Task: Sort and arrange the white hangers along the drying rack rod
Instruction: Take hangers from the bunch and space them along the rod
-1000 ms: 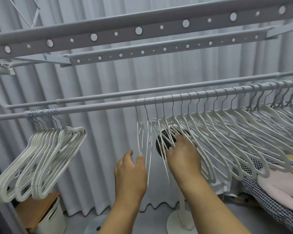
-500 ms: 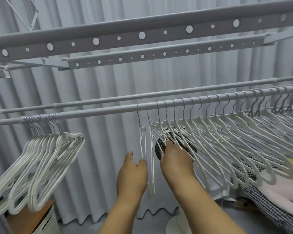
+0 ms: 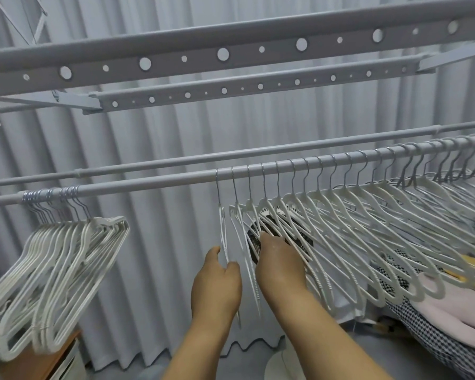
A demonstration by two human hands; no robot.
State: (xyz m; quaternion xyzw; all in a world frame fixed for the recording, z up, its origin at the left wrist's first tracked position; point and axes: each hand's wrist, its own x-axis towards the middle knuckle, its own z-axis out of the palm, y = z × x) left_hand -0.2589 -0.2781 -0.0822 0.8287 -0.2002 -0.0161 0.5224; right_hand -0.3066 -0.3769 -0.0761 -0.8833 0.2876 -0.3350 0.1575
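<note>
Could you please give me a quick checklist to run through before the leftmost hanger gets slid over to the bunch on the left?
1. Left hand pinches the leftmost hanger: ok.
2. Its hook sits over the rod: ok.
3. Rod bare between it and the left bunch: ok.
4. Right hand holds back the neighbouring hangers: ok.
5. Leftmost hanger free of its neighbour lower down: cannot tell.

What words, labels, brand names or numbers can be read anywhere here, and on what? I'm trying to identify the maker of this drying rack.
None: no readable text shows anywhere.
The perforated rack bars carry only round holes, no lettering.
The hanging rod and the white hangers are unmarked.
The black fan grille behind the hangers shows no legible badge.
</note>
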